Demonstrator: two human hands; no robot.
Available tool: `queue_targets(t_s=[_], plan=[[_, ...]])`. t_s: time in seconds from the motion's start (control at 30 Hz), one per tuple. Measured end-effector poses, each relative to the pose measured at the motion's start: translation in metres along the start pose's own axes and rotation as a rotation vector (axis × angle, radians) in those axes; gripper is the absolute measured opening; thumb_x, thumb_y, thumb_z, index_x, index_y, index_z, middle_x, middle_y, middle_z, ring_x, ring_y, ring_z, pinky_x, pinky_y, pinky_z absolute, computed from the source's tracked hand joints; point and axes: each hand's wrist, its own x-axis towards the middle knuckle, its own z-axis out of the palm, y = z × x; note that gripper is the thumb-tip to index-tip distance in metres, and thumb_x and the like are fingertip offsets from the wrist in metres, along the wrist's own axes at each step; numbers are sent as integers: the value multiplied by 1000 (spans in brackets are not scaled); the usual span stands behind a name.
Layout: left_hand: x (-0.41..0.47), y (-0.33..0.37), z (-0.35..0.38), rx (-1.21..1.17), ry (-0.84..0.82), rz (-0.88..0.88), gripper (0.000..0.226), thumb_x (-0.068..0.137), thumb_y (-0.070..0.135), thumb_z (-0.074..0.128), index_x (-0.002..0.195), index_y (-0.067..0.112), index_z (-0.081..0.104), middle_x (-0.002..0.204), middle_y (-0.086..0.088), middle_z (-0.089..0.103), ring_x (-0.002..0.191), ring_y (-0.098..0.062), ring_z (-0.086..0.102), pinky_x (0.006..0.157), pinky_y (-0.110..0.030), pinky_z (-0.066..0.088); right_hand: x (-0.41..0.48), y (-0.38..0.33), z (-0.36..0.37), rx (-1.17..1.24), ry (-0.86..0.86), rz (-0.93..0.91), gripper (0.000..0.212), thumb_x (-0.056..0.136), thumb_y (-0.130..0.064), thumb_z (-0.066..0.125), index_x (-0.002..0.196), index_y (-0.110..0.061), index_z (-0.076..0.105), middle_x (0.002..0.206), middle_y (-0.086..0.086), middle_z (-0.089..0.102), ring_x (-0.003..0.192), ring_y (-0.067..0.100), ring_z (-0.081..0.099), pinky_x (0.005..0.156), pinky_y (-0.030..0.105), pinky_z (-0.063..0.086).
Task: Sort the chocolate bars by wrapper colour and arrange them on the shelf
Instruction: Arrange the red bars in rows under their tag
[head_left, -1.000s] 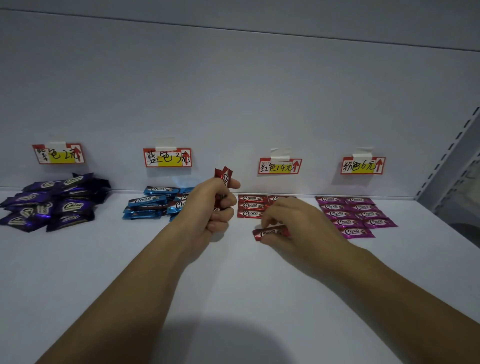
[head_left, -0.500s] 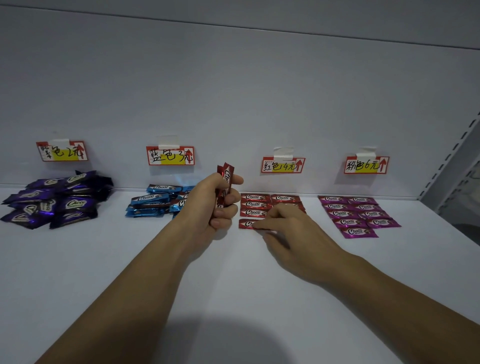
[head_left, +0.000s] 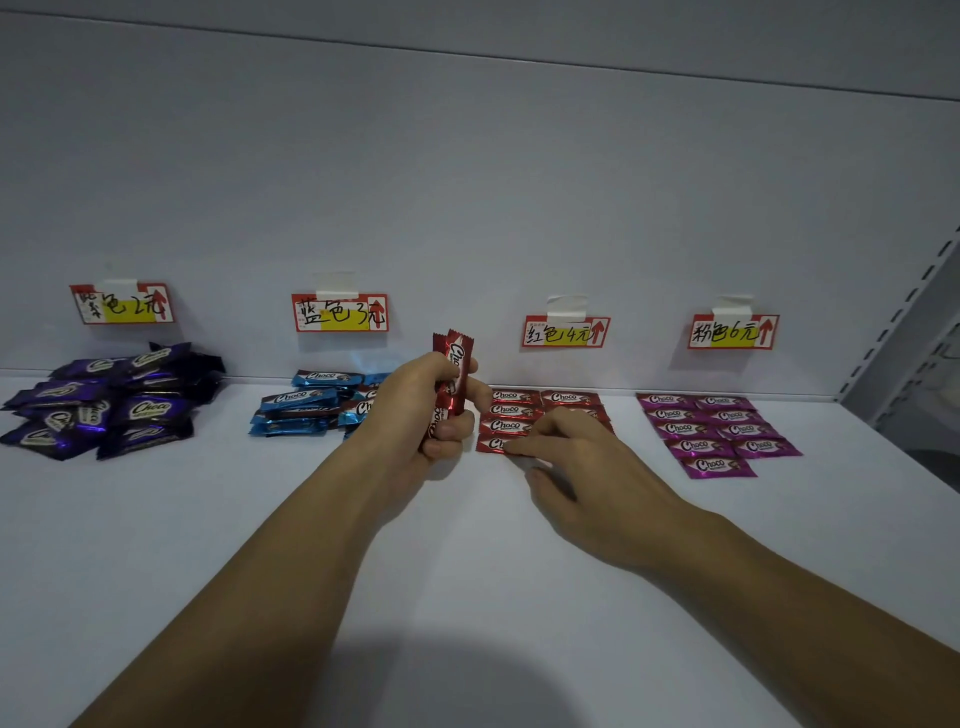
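Four handwritten price tags (head_left: 340, 313) hang taped in a row across the middle of my view, on the grey back wall (head_left: 467, 182). A slotted metal upright (head_left: 898, 332) climbs the right edge.

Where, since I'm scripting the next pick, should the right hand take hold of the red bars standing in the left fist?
Probably at the top end of the red bars, coming from above: they stand upright and only that end sticks out over the left hand, whose fingers wrap the middle.

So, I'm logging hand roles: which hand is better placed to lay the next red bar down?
Probably the right hand: it holds nothing, fingertips touching the red rows. The left hand has a grip full of red bars.
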Motion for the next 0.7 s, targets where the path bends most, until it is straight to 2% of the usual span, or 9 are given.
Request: queue_targets(t_s=[0.17,0.33,0.43,0.5,0.53,0.63,0.7], plan=[[0,-1,0,54,38,18,14,105,17,40,109,9,51,83,-10,68,45,-9,35,35,-17,22,0,0,-1,-2,12,-13,36,100,-27,56,135,-29,62,121,-12,55,112,5,48,97,23,46],[1,-4,-2,240,94,16,18,103,25,56,108,8,60,80,-9,56,50,-8,36,42,-19,28,1,0,0,33,3,7,35,99,-27,57,134,-30,62,122,-16,55,113,2,48,98,21,45],[-4,-5,-1,356,81,81,17,98,25,63,106,10,67,68,-7,52,48,-7,36,44,-20,31,6,-2,-7,413,181,176,24,95,-21,65,118,-27,70,106,-16,67,100,3,61,86,25,53],[-9,-5,4,400,55,124,15,96,21,65,101,8,69,59,-2,50,44,-6,39,43,-18,33,11,-1,-18,701,313,251,19,92,-15,71,111,-19,70,92,-3,73,88,12,69,76,32,58],[-12,-4,8,401,30,132,14,97,17,64,99,4,69,55,2,52,41,-3,42,41,-16,35,12,0,-24,801,348,250,21,91,-13,73,112,-16,69,88,2,74,83,16,71,70,31,58],[-19,-9,21,438,-85,165,11,97,4,60,100,-5,66,41,10,54,36,1,50,39,-7,36,11,1,-35,962,322,229,29,86,-7,75,113,-11,66,83,8,75,74,17,71,63,22,53],[-24,-11,29,474,-147,193,12,97,4,59,98,-5,67,39,12,53,35,2,50,41,-4,35,10,0,-38,957,291,213,27,83,0,77,107,-8,68,81,11,74,74,22,70,67,28,56]])
